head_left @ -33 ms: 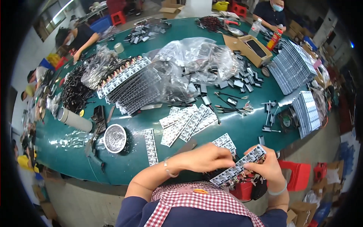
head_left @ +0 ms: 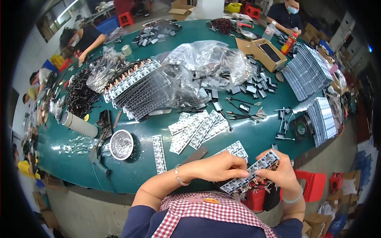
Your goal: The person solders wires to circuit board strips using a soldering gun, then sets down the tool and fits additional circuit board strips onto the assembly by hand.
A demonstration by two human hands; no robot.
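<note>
A long strip of small white-and-black circuit boards [head_left: 237,183] is tilted in front of me, just over the table's near edge. My right hand [head_left: 281,171] is closed round its upper right end, thumb on the face and fingers behind. My left hand [head_left: 228,166] has curled fingers, its thumb tip against the strip's upper edge near the middle. Whatever may be pinched there is too small to make out. Thin coloured wires [head_left: 260,185] hang below the strip. Another board strip [head_left: 237,148] lies on the table just beyond my hands, partly hidden by the left one.
Loose board strips [head_left: 190,129] overlap ahead, with a single strip [head_left: 159,154] to the left. A white bowl [head_left: 121,145] and a grey flask [head_left: 79,123] stand farther left. Stacked boards [head_left: 323,123] rise at right. Plastic bags [head_left: 202,59] cover the middle; a red stool [head_left: 309,185] is below.
My left hand has shifted slightly, its thumb now stretched toward the strip's edge. My right hand keeps its hold on the strip.
</note>
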